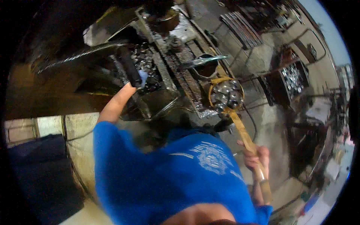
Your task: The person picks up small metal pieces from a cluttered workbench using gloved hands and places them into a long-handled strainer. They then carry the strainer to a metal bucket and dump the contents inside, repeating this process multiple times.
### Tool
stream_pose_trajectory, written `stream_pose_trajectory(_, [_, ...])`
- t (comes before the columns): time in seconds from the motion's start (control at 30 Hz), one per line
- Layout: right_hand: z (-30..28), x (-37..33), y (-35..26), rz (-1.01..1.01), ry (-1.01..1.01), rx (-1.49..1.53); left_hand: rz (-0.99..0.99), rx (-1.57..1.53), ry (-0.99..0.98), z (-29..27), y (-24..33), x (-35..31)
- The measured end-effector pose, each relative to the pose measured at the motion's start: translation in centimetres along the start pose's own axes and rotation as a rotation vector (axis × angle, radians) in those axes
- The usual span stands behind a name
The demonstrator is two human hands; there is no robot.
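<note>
My right hand (258,159) is wrapped around the yellowish handle of a long-handled round scoop (242,129). The scoop's yellow-rimmed head holds several shiny, rounded metal parts (227,93) and sits by the near right corner of the oily metal machine bed (204,112). My left arm reaches forward to the left side of the machine. My left hand (135,73) seems covered by a dark glove, beside a heap of small dark, shiny metal pieces (150,62). Its fingers blend into the dark background, and a small pale-blue patch (142,76) shows next to it.
A greenish bar (210,60) crosses a round opening on the machine. Toward the left runs a ridged, hose-like length (82,56). At right stands a bin of shiny metal parts (293,80); farther back is a slatted rack (242,28). Dark cloth (41,176) lies lower left.
</note>
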State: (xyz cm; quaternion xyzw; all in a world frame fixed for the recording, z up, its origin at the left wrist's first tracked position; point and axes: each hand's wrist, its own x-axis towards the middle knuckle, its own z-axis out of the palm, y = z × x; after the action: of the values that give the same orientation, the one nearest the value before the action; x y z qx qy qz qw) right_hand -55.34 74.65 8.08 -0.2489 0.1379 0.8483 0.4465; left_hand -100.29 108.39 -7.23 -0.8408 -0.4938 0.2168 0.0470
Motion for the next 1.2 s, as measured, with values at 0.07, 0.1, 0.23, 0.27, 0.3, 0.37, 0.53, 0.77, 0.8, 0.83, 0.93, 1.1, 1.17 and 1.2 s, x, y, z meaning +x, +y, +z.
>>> stream_pose_trajectory(0.07, [0.5,0.2,0.3,-0.012,0.019,0.051,0.01,0.032,-0.144,-1.0,0.3,-0.7])
stream_pose_trajectory(0.1, [0.6,0.2,0.1,-0.019,0.029,0.076,-0.031,0.019,-0.25,-0.6,-0.1,-0.5])
stream_pose_trajectory(0.23, [1.3,0.3,0.0,-0.012,0.029,0.058,-0.086,0.017,-0.144,0.0,-1.1,0.0])
stream_pose_trajectory(0.27, [1.2,0.2,0.0,-0.009,0.021,0.065,-0.13,0.017,-0.211,0.0,-1.1,0.4])
stream_pose_trajectory(0.3, [1.1,0.1,-0.1,-0.007,0.012,0.048,-0.143,0.023,-0.217,-0.1,-0.9,0.4])
stream_pose_trajectory(0.37, [0.7,0.1,-0.4,0.014,-0.012,0.007,-0.183,0.043,-0.198,-1.0,-0.6,-0.2])
stream_pose_trajectory(0.53, [0.3,0.2,-0.5,0.027,-0.086,0.06,-0.271,-0.336,0.225,-3.5,-0.6,-2.7])
stream_pose_trajectory(0.77, [0.6,0.4,-0.6,0.03,-0.101,0.069,0.056,-0.753,0.495,-12.7,9.4,-6.2])
stream_pose_trajectory(0.8, [0.7,0.4,-0.6,0.027,-0.091,0.069,0.176,-0.889,0.56,-13.8,11.9,-6.4])
stream_pose_trajectory(0.83, [0.8,0.3,-0.6,0.022,-0.082,0.073,0.303,-1.022,0.619,-14.9,14.4,-6.4])
stream_pose_trajectory(0.93, [1.2,0.3,-0.6,0.013,-0.069,0.081,0.468,-0.791,0.747,-17.9,20.9,-6.2])
stream_pose_trajectory(1.1, [1.0,0.2,-0.6,0.007,-0.087,0.106,0.558,-0.676,0.773,-16.2,26.6,-4.2])
stream_pose_trajectory(1.17, [1.1,0.3,-0.3,0.011,-0.104,0.125,0.532,-0.641,0.752,-16.4,27.0,-4.2])
stream_pose_trajectory(1.2, [1.2,0.3,-0.6,0.015,-0.084,0.139,0.513,-0.654,0.71,-16.5,27.0,-4.3])
